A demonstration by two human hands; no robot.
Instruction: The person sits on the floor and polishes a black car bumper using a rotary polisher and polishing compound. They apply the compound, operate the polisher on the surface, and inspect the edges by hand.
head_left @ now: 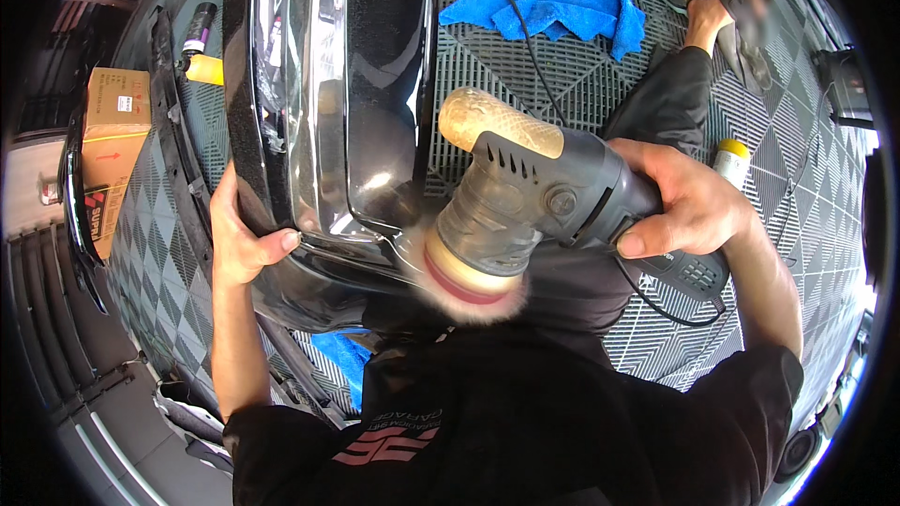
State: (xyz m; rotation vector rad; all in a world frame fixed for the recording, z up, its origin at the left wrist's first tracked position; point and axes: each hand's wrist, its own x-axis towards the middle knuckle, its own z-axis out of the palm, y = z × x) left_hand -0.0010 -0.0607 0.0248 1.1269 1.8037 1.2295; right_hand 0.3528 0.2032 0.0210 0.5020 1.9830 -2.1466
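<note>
My right hand [692, 195] is wrapped round the body of a black electric polisher [572, 192], its thumb on the near side. A worn tan front handle sticks up from the tool's head. The fluffy polishing pad [472, 295] is blurred at its rim and lies against the near right corner of a glossy black car body part [389, 122], which looks like a bumper. My left hand [246, 239] grips that part's near left edge, thumb on top; the fingers are partly hidden behind it. From the tool's rear end trails a dark cord [680, 320].
A blue cloth [553, 14] lies on the grated floor tiles [487, 75] beyond the polisher. Near my outstretched leg stands a yellow-capped bottle [731, 161]. A dark bottle [199, 28], a yellow object [204, 69] and a cardboard box [117, 122] are at the left.
</note>
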